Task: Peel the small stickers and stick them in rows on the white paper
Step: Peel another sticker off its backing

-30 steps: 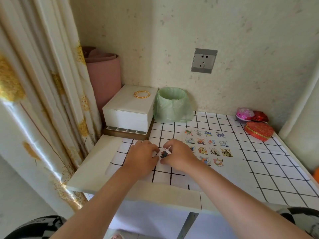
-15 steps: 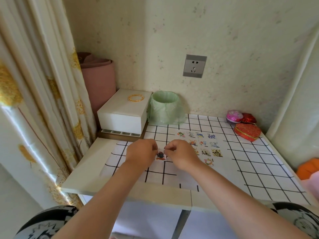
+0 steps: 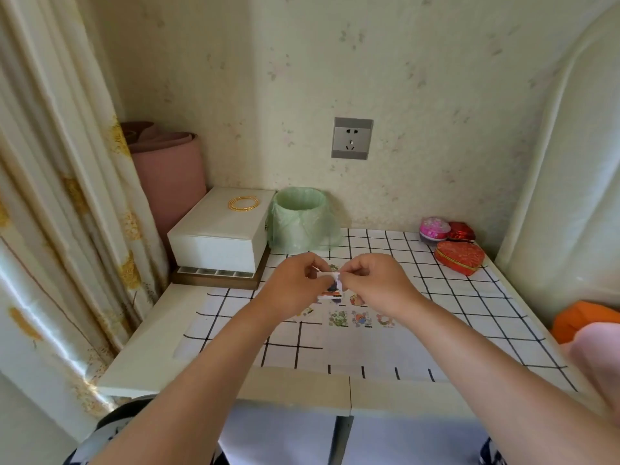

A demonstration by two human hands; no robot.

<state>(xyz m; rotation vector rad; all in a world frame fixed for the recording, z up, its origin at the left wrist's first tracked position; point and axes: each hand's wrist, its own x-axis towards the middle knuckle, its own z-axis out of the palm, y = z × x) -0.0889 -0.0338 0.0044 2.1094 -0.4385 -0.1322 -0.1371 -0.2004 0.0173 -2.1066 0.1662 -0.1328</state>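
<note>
A small sticker (image 3: 332, 286) on its white backing hangs between my two hands, raised above the table. My left hand (image 3: 295, 290) pinches its left edge and my right hand (image 3: 375, 283) pinches its right edge, fingers curled. Below them lies the white paper (image 3: 385, 344) on the checked tablecloth, with several colourful stickers (image 3: 360, 318) stuck in rows. My hands and arms hide the upper rows.
At the back left stand a white box (image 3: 218, 236) with a gold bangle (image 3: 244, 203) on top and a green-lined bin (image 3: 300, 218). Heart-shaped red boxes (image 3: 459, 256) and a pink ball (image 3: 434, 227) sit at the back right. A curtain hangs left; orange cloth lies right.
Both hands have lifted the sticker up off the tablecloth and away from me. The view has tilted, so the table sits lower in the frame.
</note>
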